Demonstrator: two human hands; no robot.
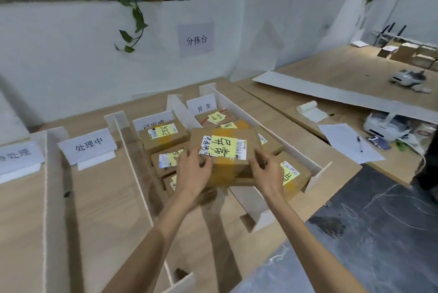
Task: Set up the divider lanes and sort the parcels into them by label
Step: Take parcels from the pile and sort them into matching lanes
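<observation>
A brown cardboard parcel (225, 149) with a yellow handwritten note and a barcode label is held between my hands above the white divider (187, 115) separating the two right-hand lanes. My left hand (193, 167) grips its near left edge, and my right hand (266, 169) grips its near right corner. Under and behind it, more labelled parcels (163, 136) lie in the third lane and others (294, 174) in the rightmost lane. White foam dividers (53, 186) form the lanes, each headed by a paper sign (88, 147).
The two left lanes hold only their signs (16, 157). On the table to the right lie a long white board (320, 91), a paper sheet with a pen (350, 143), a paper roll (308, 107) and a small label printer (386, 126). A dark marbled surface (379, 221) lies at near right.
</observation>
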